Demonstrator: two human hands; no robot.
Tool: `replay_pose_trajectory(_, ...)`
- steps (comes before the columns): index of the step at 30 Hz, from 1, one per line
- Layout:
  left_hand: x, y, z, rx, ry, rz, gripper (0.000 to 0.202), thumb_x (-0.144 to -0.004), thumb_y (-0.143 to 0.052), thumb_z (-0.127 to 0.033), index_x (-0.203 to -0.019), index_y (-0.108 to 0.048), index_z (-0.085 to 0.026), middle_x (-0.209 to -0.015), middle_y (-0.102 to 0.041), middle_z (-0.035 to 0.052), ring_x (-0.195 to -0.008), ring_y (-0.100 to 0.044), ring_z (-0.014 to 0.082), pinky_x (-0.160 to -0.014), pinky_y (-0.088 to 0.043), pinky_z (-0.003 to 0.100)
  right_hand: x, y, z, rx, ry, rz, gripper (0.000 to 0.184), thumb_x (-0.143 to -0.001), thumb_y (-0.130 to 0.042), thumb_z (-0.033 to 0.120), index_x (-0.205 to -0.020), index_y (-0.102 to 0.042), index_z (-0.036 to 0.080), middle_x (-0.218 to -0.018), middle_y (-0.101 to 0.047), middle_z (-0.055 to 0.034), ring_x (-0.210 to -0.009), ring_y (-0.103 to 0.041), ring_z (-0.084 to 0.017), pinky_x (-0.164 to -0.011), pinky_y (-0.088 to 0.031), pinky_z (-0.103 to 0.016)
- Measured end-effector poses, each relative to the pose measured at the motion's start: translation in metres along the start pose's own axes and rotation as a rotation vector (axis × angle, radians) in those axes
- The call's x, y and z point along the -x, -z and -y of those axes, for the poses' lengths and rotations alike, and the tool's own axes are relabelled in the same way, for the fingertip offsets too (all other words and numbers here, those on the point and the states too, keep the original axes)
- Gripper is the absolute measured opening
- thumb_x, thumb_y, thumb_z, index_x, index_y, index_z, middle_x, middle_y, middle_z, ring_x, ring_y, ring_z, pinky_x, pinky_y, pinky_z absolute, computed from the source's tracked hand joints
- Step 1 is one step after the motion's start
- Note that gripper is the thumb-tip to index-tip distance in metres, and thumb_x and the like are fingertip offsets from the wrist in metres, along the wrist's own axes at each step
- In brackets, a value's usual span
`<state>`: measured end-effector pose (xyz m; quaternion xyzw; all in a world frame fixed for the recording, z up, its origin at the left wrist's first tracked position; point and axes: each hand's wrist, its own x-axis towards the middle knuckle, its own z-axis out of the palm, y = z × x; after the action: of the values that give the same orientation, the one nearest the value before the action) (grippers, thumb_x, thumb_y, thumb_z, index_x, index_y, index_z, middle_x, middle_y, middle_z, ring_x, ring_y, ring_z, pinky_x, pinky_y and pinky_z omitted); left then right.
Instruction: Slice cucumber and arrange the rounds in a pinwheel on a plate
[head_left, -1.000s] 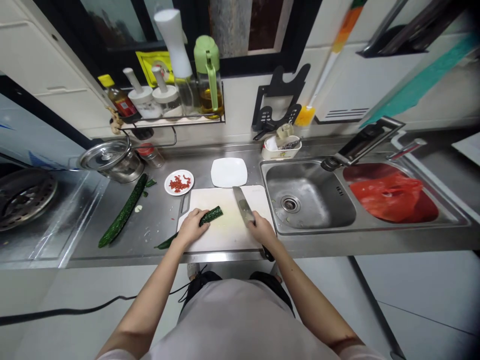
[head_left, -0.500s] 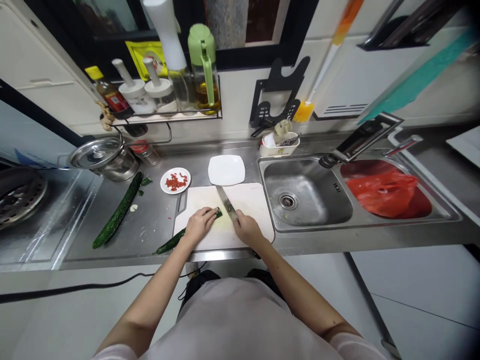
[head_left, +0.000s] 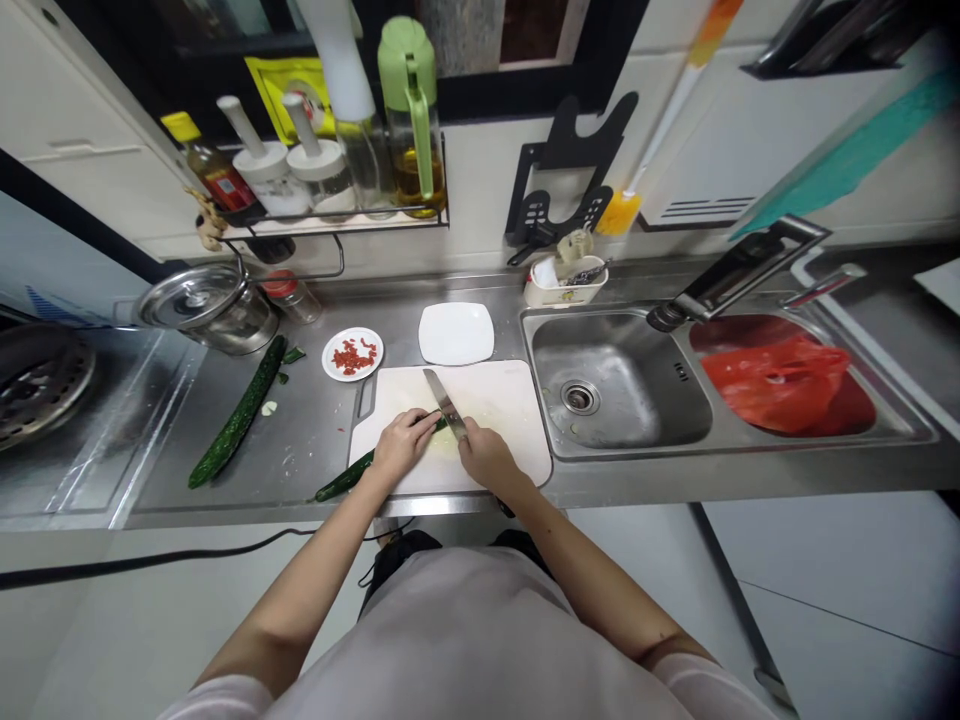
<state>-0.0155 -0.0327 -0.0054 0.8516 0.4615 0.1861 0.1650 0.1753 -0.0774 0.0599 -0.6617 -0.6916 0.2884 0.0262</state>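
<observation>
**Cucumber point(head_left: 347, 476) held on the board point(head_left: 510, 430), knife point(head_left: 445, 402) at its end**

The cucumber lies slantwise on the white board, its left end reaching past the board's edge over the bench point(head_left: 300, 470). The left hand point(head_left: 400, 445) is closed over its middle. The right hand point(head_left: 484, 455) grips the knife, the blade beside the cucumber's right end; whether it touches the skin cannot be told. Just beyond the board sits a white plate point(head_left: 456, 333); to its left, a small dish point(head_left: 327, 358) carries chopped red pieces point(head_left: 354, 357). Farther left lies a second, longer green cucumber point(head_left: 238, 415), near a lidded pot point(head_left: 206, 300) and a red-capped jar point(head_left: 294, 298). Right of the board is the sink point(head_left: 686, 400), with a red bag point(head_left: 780, 380) in its right basin.
</observation>
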Motion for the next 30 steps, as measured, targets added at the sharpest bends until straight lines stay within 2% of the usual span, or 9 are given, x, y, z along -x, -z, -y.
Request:
replay_pose_trajectory(15, -0.001, 0.000, -0.001, -0.001, 0.000, -0.002, 0.035, -0.096, -0.043, -0.033, -0.124, -0.064, -0.028, -0.111, -0.063, 0.0074, -0.100, -0.057, 0.0186, -0.092, -0.050, 0.035, 0.002, -0.006, 0.007, 0.047, -0.017, 0.044, 0.029, -0.092, -0.033, 0.015, -0.117, -0.046, 0.011, -0.090, -0.065, -0.0127, -0.084, -0.062, -0.023, -0.072, -0.044, -0.032)
replay_pose_trajectory(22, 0.000, -0.002, 0.000, -0.002, 0.010, -0.002, 0.035, -0.096, -0.043, -0.034, -0.125, -0.063, -0.029, -0.111, -0.063, 0.0060, -0.101, -0.058, 0.0183, -0.092, -0.049, 0.033, 0.019, 0.003, 0.011, 0.077, -0.046, 0.136, 0.034, -0.091, -0.033, 0.014, -0.121, -0.048, 0.009, -0.094, -0.066, -0.0169, -0.090, -0.064, -0.025, -0.075, -0.047, -0.033)
replay_pose_trajectory(30, -0.001, -0.002, 0.002, 0.053, 0.018, -0.002, 0.035, -0.096, -0.044, -0.032, -0.125, -0.063, -0.029, -0.111, -0.063, 0.0068, -0.101, -0.057, 0.0182, -0.092, -0.049, 0.034, 0.036, 0.009, 0.006, 0.138, -0.049, 0.220, 0.043, -0.093, -0.033, 0.014, -0.134, -0.041, 0.005, -0.099, -0.067, -0.0199, -0.097, -0.064, -0.026, -0.078, -0.046, -0.033)
